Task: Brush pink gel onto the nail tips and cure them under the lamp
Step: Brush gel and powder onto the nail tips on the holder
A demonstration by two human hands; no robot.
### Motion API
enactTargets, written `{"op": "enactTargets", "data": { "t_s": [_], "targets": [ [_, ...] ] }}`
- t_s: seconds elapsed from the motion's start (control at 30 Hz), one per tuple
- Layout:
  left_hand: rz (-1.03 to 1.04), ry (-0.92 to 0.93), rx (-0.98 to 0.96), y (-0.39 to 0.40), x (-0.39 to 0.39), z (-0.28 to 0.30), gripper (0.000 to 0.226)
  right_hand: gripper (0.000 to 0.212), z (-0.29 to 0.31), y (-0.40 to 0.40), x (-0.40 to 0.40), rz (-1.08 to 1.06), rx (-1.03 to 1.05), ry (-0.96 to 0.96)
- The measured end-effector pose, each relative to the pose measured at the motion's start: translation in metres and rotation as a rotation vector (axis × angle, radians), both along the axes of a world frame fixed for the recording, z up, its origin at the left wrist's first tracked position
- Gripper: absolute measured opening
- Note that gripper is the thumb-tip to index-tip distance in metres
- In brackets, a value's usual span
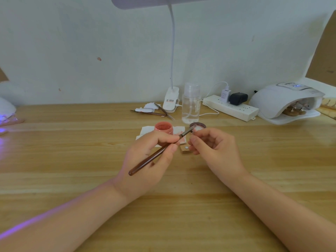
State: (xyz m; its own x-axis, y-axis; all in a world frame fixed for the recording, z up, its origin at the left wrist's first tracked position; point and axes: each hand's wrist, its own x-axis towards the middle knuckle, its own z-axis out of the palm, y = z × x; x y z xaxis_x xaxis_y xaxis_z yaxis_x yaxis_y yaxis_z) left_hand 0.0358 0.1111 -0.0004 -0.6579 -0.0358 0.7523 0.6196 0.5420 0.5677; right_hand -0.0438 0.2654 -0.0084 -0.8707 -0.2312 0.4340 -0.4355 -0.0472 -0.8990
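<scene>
My left hand [154, 159] grips a brown brush [154, 158] like a pen, its tip pointing up and right. My right hand [214, 151] has its fingers curled and pinches something small right at the brush tip; the item is too small to make out. Below the fingers a small wooden block [185, 149] with a white dot lies on the table. An open jar of pink gel [164, 127] stands on a white tissue [145, 132], its lid [198, 126] to the right. The white curing lamp [283, 100] sits at the back right with nail holders inside.
A clear pump bottle [191, 104], a clip desk lamp [171, 99], tweezers and tools [154, 111] and a white power strip [231, 107] line the back of the wooden table [72, 151]. A second lamp [5, 113] glows purple at the left edge.
</scene>
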Motion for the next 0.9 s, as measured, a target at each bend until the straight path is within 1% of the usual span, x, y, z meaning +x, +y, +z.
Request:
{"op": "enactTargets", "data": {
  "t_s": [0.07,0.2,0.3,0.4,0.57,0.73,0.9],
  "targets": [
    [0.006,-0.009,-0.026,0.0,-0.0008,-0.0001,0.019,0.011,0.0001,-0.0004,0.0002,-0.003,-0.003,0.001],
    [-0.039,-0.014,-0.006,-0.0036,0.0016,0.0003,0.009,0.01,0.0004,0.0001,0.0,-0.005,-0.006,-0.014],
    [-0.016,-0.01,0.019,-0.0044,0.0017,0.0005,0.01,0.009,0.0011,0.0004,0.0002,-0.001,-0.014,-0.026],
    [-0.023,-0.043,0.041,-0.0014,0.0008,0.001,0.013,0.01,0.0008,0.0002,0.0005,0.004,-0.012,-0.013],
    [-0.032,-0.046,-0.005,-0.0033,0.0015,0.0014,0.011,0.014,-0.0003,0.0008,-0.0018,-0.017,-0.016,-0.015],
    [-0.028,-0.067,0.102,-0.0016,0.0017,0.0005,0.012,0.02,-0.0028,-0.0002,-0.0051,-0.069,0.029,0.053],
    [-0.016,-0.045,-0.016,-0.0018,0.0017,0.0016,0.012,0.021,-0.0055,-0.0003,-0.0071,-0.112,0.079,0.109]
  ]
}}
